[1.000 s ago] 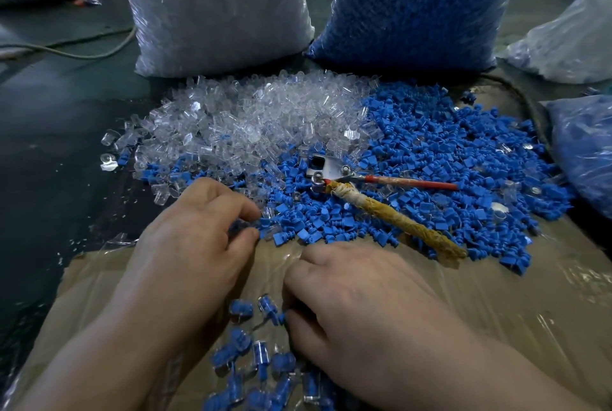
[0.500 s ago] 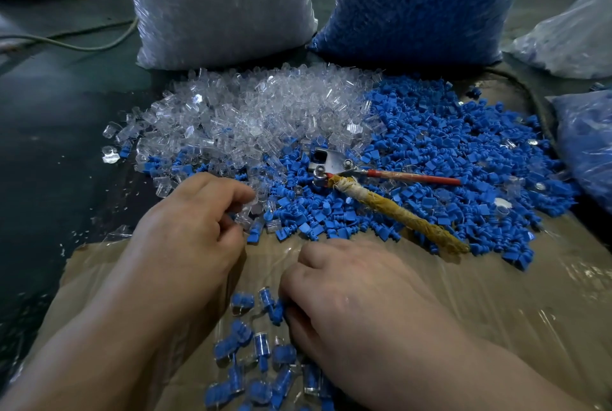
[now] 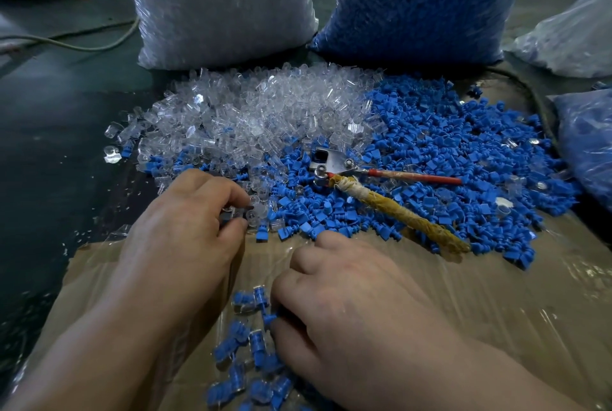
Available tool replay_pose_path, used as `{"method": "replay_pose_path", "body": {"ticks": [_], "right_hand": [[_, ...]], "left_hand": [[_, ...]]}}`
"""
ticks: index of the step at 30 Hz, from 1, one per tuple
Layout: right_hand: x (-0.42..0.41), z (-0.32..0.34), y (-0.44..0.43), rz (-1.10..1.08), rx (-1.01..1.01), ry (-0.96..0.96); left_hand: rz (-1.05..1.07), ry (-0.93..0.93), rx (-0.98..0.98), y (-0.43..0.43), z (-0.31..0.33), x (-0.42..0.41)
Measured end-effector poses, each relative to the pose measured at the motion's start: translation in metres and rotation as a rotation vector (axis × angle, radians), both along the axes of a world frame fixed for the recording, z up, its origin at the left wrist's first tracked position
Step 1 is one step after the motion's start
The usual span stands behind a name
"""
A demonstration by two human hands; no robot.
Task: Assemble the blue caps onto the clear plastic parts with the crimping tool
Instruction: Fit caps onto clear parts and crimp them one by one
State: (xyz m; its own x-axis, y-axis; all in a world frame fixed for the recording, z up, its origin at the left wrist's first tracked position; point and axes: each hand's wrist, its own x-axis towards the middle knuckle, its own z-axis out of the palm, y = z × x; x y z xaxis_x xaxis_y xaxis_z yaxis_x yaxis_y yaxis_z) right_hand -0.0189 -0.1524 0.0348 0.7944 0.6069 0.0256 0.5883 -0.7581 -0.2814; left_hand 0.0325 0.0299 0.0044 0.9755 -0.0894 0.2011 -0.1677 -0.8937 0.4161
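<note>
R hand (image 3: pixel 351 321) nearest, knuckles up, fingers curled under at the assembled pcs (image 3: pixel 245 354) lying btwn both wrists on taped cardboard (image 3: pixel 496 294); can't tell if it grips any. L hand (image 3: pixel 185 235), just ahead & to its left, pinches a clear part (image 3: pixel 247 212) btwn thumb & forefinger. Crimping tool (image 3: pixel 390 208) lies untouched beyond R hand on the blue caps (image 3: pixel 447 145), handles splayed. Clear parts heap (image 3: pixel 258 112) beyond L hand. Farthest: clear-filled bag (image 3: pixel 215 6), blue-filled bag (image 3: pixel 414 3).

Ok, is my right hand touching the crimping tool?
Apart. The head view shows the right hand low on the cardboard, with a strip of bare cardboard and loose blue caps between its knuckles and the crimping tool.
</note>
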Motion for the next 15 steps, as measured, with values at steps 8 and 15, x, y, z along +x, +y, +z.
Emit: {"method": "replay_pose_path", "body": {"ticks": [8,15], "right_hand": [[0.005,0.003,-0.014,-0.314,0.483,0.191],[0.007,0.0,-0.015,-0.316,0.29,0.175]], "left_hand": [[0.057,-0.005,-0.051,-0.001,0.001,-0.001],[0.094,-0.059,-0.255,-0.003,-0.002,-0.003]]}}
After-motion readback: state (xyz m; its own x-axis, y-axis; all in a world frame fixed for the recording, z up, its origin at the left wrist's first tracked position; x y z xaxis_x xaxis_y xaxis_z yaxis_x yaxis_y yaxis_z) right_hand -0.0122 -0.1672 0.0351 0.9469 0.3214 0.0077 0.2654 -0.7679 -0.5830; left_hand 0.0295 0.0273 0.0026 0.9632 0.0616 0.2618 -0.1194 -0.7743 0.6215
